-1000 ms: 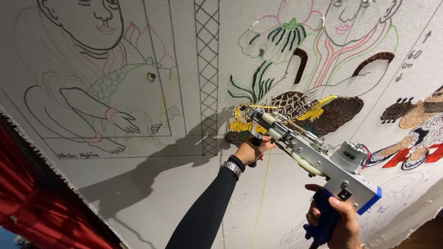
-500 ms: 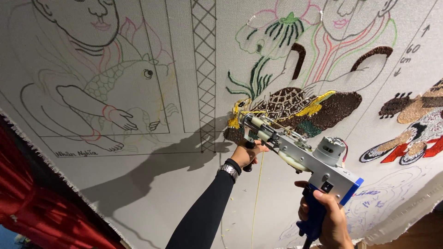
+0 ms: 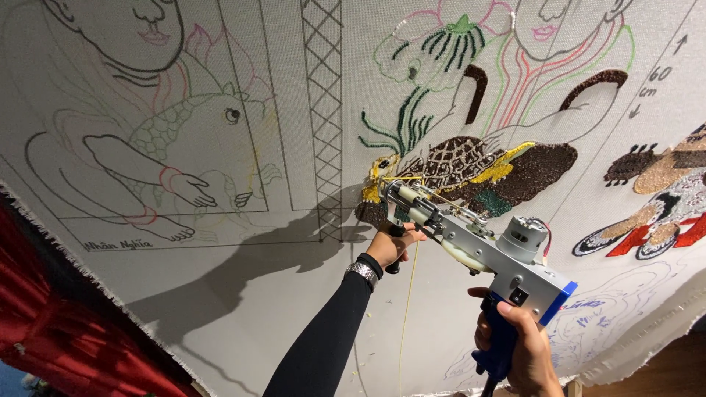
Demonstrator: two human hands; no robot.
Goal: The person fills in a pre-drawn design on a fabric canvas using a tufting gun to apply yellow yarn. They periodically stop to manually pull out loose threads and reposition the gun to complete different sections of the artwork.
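Note:
I hold a tufting gun, silver with a blue rear grip, against a large stretched white cloth. My left hand, in a black sleeve with a wristwatch, grips the black front handle under the gun's barrel. My right hand is closed round the blue rear handle at the lower right. The gun's needle tip presses on the yellow and brown tufted turtle patch. A yellow yarn strand hangs down from the gun.
The cloth carries line drawings of a figure with a fish and a lattice column. Tufted coloured shapes sit at the right. A red curtain hangs behind the cloth's frayed lower left edge.
The gun and both hands have shifted slightly left and down across the cloth, with the tip staying at the yellow part of the tufted patch.

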